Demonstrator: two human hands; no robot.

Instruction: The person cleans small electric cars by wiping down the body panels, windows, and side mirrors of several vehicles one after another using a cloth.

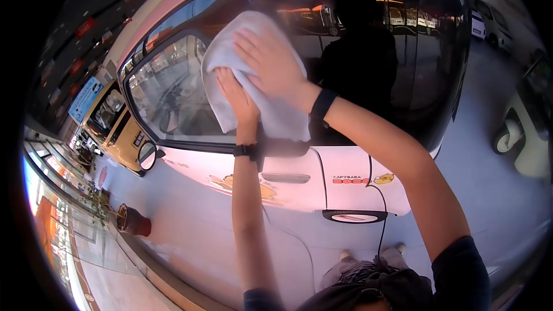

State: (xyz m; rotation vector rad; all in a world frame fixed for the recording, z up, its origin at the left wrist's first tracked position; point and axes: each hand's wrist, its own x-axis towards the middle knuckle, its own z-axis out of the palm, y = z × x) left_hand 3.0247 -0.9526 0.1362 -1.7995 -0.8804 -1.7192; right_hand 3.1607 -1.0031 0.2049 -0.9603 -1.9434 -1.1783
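A white cloth [253, 26] is spread against the side windows of a pink car [294, 164], across the pillar between the front and rear glass. My right hand [273, 69] lies flat on the cloth, fingers stretched toward the upper left. Lower and to the left, my left hand [237, 97] also presses on the cloth with its fingers extended upward. A fold of fabric runs between the two hands, and the lower part of the cloth hangs loose near the bottom of the window.
Left of the car stand its side mirror [147, 155], a tan vehicle [124, 132] and a potted plant [133, 220]. A pale vehicle [524, 138] stands on the right. A thin dark cable [382, 236] hangs before the car's wheel [354, 217].
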